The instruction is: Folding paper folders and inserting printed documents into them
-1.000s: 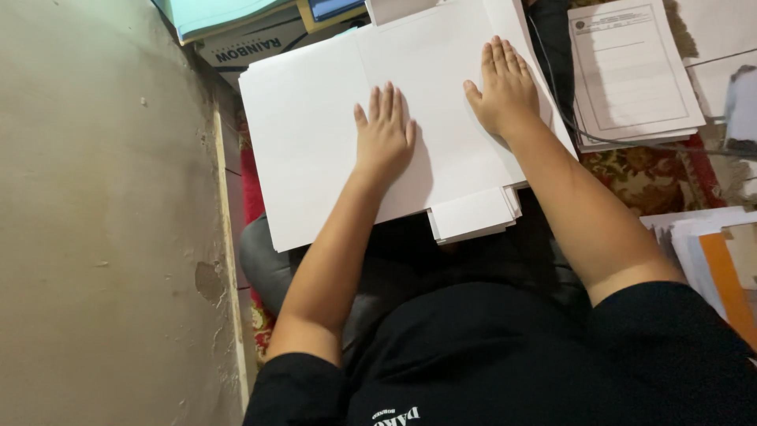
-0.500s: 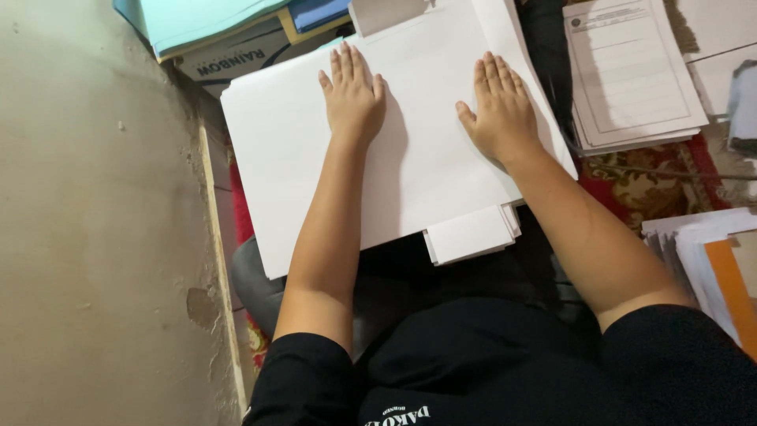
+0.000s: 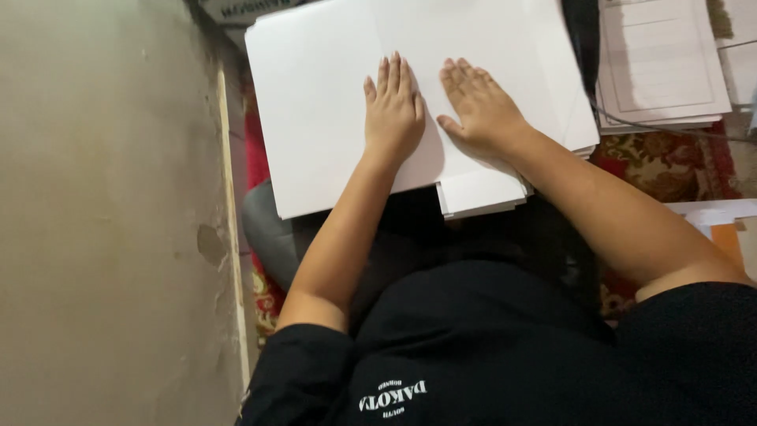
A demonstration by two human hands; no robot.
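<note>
Head view.
Sheet (image 3: 315,118): large, white, blank, lying across the person's lap on top of a smaller paper stack (image 3: 481,193) whose corner juts out at the near edge.
Left hand (image 3: 392,114): open, flat, palm down on the sheet, gripping nothing.
Right hand (image 3: 481,110): open, flat, fingers spread, just beside the left, pressing the same sheet.
Handling, as judged: light, thin, limp, easily creased; likely slides on the stack beneath; best taken at a free edge or corner.
Surroundings: printed forms (image 3: 662,63) to the right; patterned red rug (image 3: 670,166); beige wall (image 3: 102,213) to the left.
</note>
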